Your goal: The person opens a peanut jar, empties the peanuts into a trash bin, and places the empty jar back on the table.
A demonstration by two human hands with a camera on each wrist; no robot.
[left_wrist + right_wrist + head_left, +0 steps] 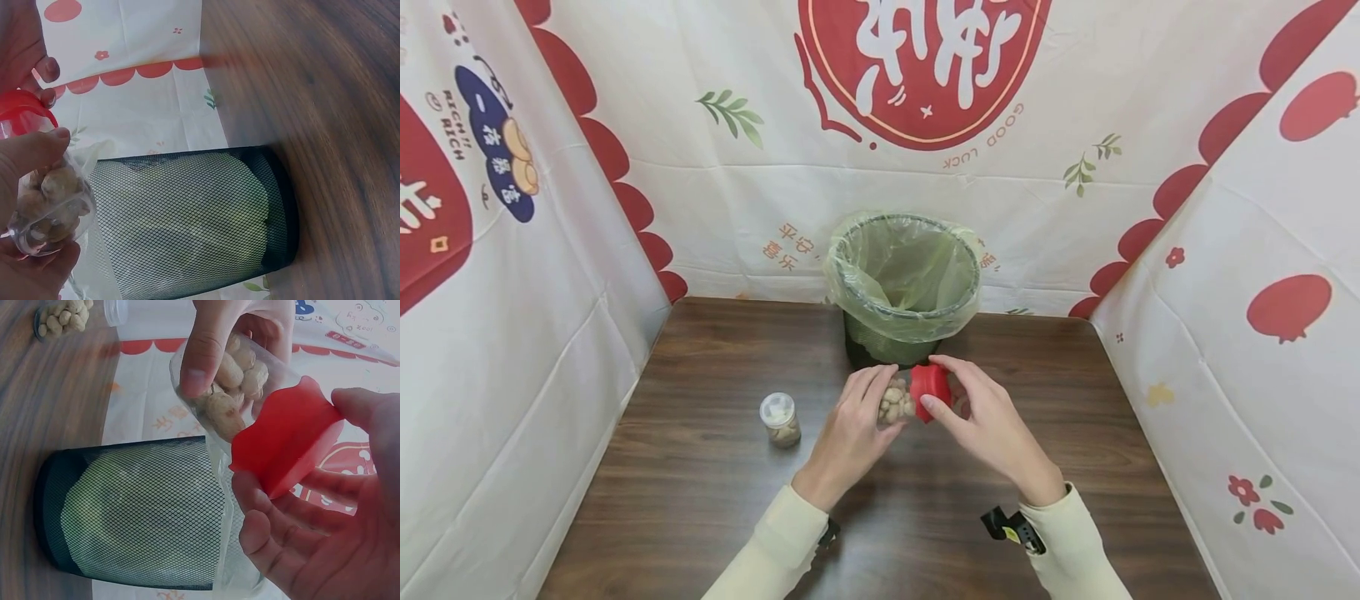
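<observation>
My left hand (853,429) grips a clear jar of unshelled peanuts (894,402), tipped on its side, with thumb and fingers around its body. At the jar's mouth end is a red lid with a wavy edge (290,434), which my right hand (992,425) holds between thumb and fingers. In the left wrist view the peanuts (59,184) show through the jar wall, and the red lid (22,109) sits over its far end. Both hands are just in front of a mesh waste bin (891,329), close to its near side.
A pale green plastic liner (902,312) covers the bin's rim. To the left on the dark wooden table (700,500) stands a second small clear jar (781,421) with a whitish lid and peanuts inside. Printed cloth (737,208) hangs behind and on both sides.
</observation>
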